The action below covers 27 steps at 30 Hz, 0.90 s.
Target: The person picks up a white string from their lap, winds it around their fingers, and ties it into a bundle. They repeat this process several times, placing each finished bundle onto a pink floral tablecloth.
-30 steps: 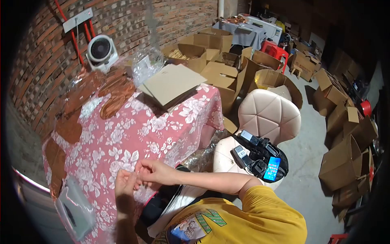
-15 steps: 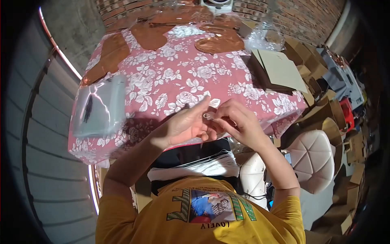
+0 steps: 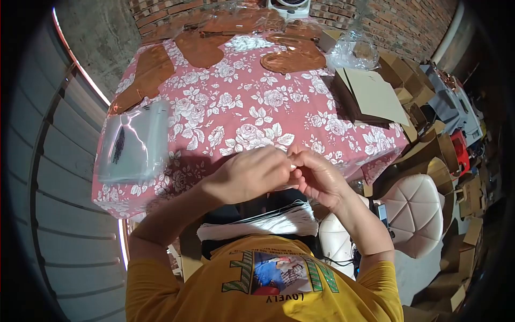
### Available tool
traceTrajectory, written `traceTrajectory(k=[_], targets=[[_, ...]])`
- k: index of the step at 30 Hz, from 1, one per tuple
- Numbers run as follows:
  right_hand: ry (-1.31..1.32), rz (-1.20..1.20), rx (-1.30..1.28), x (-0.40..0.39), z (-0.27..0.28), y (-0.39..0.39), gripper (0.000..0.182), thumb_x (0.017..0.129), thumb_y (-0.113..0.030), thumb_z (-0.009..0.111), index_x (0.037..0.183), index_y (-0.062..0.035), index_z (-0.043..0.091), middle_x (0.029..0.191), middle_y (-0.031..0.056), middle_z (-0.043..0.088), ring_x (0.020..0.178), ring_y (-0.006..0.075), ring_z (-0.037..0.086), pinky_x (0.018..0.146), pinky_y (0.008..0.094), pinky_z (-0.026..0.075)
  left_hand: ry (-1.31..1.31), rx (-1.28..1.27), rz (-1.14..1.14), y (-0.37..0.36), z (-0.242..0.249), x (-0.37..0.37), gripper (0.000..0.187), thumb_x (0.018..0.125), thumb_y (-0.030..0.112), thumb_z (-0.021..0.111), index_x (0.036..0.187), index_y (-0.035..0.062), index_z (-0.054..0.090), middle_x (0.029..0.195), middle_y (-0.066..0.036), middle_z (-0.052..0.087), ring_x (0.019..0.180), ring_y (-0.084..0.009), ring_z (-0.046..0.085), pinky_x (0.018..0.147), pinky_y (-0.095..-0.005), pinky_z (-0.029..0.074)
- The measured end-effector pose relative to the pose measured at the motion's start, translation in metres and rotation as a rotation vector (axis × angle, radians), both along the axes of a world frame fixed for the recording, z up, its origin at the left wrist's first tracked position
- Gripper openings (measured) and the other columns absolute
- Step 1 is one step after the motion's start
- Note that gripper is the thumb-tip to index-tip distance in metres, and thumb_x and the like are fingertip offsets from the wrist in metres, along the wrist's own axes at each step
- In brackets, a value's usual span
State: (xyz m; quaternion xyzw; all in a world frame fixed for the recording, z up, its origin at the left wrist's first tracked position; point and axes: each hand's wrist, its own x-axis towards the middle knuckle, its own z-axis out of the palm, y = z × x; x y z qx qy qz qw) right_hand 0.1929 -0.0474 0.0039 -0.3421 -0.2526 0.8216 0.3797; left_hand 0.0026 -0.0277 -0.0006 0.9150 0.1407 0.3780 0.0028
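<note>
In front of my waist, over the near table edge, my two hands meet. My left hand (image 3: pixel 255 174) has its back toward me, with the fingers curled and their tips hidden. My right hand (image 3: pixel 321 177) pinches with thumb and forefinger against the left fingertips. Between them shows a tiny white bit of string (image 3: pixel 293 167), mostly covered by the fingers. A hank of white string (image 3: pixel 263 222) lies across my lap, just below the hands.
A floral pink tablecloth (image 3: pixel 214 102) covers the table. Clear plastic bags (image 3: pixel 147 139) lie at left, brown sole-shaped pieces (image 3: pixel 292 59) at the back, cream cards (image 3: pixel 373 96) at right. A quilted chair (image 3: pixel 413 214) stands right, beside cardboard boxes (image 3: pixel 437 155).
My left hand has turned from palm-up with fingers spread to back-up with fingers curled. My right hand has rolled over beside it. The small white loop is now nearly hidden.
</note>
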Motion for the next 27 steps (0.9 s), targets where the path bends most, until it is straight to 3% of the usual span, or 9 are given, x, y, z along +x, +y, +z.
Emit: traceTrajectory(k=[3, 5, 8, 14, 19, 21, 22, 24, 27], targets=[[0.082, -0.046, -0.067, -0.004, -0.002, -0.006, 0.005, 0.085, -0.004, 0.052, 0.086, -0.0076, 0.049, 0.073, -0.0006, 0.053, 0.059, 0.0047, 0.050, 0.052, 0.0168, 0.043, 0.096, 0.257, -0.024, 0.003, 0.004, -0.004, 0.018, 0.074, 0.005, 0.062, 0.086, 0.0037, 0.049, 0.080, -0.008, 0.050, 0.069, -0.0202, 0.055, 0.056, -0.0285, 0.048], [0.103, -0.074, -0.056, -0.005, -0.002, -0.007, 0.004, 0.085, -0.004, 0.051, 0.086, -0.0071, 0.049, 0.074, -0.0001, 0.053, 0.059, 0.0048, 0.050, 0.052, 0.0169, 0.043, 0.021, -0.098, -0.134, 0.003, 0.006, -0.005, 0.022, 0.071, -0.001, 0.060, 0.091, -0.0032, 0.052, 0.085, -0.013, 0.054, 0.075, -0.0260, 0.058, 0.061, -0.0322, 0.050], [0.074, -0.100, -0.021, -0.003, -0.001, -0.009, 0.004, 0.085, -0.003, 0.051, 0.085, -0.0063, 0.048, 0.074, 0.0002, 0.052, 0.060, 0.0051, 0.050, 0.053, 0.0178, 0.044, -0.012, -0.193, -0.069, -0.004, 0.002, 0.001, 0.018, 0.072, -0.001, 0.060, 0.089, -0.0025, 0.052, 0.089, -0.013, 0.054, 0.078, -0.0247, 0.058, 0.059, -0.0323, 0.050], [0.152, 0.040, -0.236, 0.003, -0.002, -0.010, 0.002, 0.081, -0.003, 0.052, 0.082, -0.0047, 0.050, 0.073, 0.0008, 0.051, 0.059, 0.0063, 0.048, 0.050, 0.0173, 0.041, 0.215, 0.513, -0.146, 0.008, 0.014, 0.000, 0.016, 0.069, 0.012, 0.062, 0.075, 0.0085, 0.048, 0.085, -0.006, 0.057, 0.077, -0.0161, 0.059, 0.061, -0.0232, 0.052], [0.342, 0.089, -0.315, 0.005, -0.007, -0.014, 0.006, 0.082, -0.006, 0.048, 0.078, -0.0031, 0.049, 0.067, 0.0001, 0.049, 0.055, 0.0060, 0.044, 0.048, 0.0168, 0.037, 0.305, 0.563, -0.347, 0.028, 0.022, 0.004, 0.019, 0.066, 0.015, 0.061, 0.069, 0.0130, 0.042, 0.080, -0.004, 0.055, 0.077, -0.0141, 0.058, 0.068, -0.0241, 0.052], [0.441, 0.097, -0.228, 0.008, -0.019, -0.010, 0.014, 0.088, -0.014, 0.046, 0.087, -0.0013, 0.053, 0.076, 0.0042, 0.057, 0.062, 0.0096, 0.053, 0.056, 0.0198, 0.045, 0.210, 0.500, -0.414, 0.043, 0.025, 0.011, 0.016, 0.067, 0.015, 0.060, 0.068, 0.0132, 0.045, 0.080, -0.003, 0.055, 0.076, -0.0142, 0.057, 0.065, -0.0235, 0.051], [0.429, 0.054, -0.199, 0.007, -0.021, -0.008, 0.019, 0.091, -0.017, 0.046, 0.093, -0.0007, 0.054, 0.079, 0.0060, 0.060, 0.066, 0.0115, 0.057, 0.059, 0.0215, 0.048, 0.414, 0.331, -0.313, 0.058, 0.008, 0.010, 0.012, 0.071, 0.012, 0.058, 0.069, 0.0088, 0.047, 0.079, -0.007, 0.055, 0.074, -0.0184, 0.057, 0.057, -0.0294, 0.048], [0.405, 0.084, -0.088, 0.010, -0.026, -0.005, 0.029, 0.094, -0.024, 0.042, 0.110, -0.0008, 0.050, 0.085, 0.0106, 0.061, 0.076, 0.0171, 0.062, 0.065, 0.0255, 0.052, 0.191, -0.361, -0.046, 0.099, 0.010, 0.007, 0.011, 0.076, 0.010, 0.056, 0.073, 0.0033, 0.048, 0.071, -0.012, 0.052, 0.068, -0.0242, 0.055, 0.054, -0.0377, 0.043], [0.402, 0.144, 0.002, 0.019, -0.045, -0.006, 0.033, 0.094, -0.025, 0.041, 0.116, 0.0001, 0.045, 0.083, 0.0133, 0.060, 0.072, 0.0193, 0.062, 0.063, 0.0271, 0.053, -0.152, -0.245, 0.384, 0.193, -0.001, -0.009, 0.012, 0.077, 0.009, 0.053, 0.078, 0.0007, 0.045, 0.072, -0.015, 0.051, 0.066, -0.0286, 0.053, 0.061, -0.0394, 0.042]])
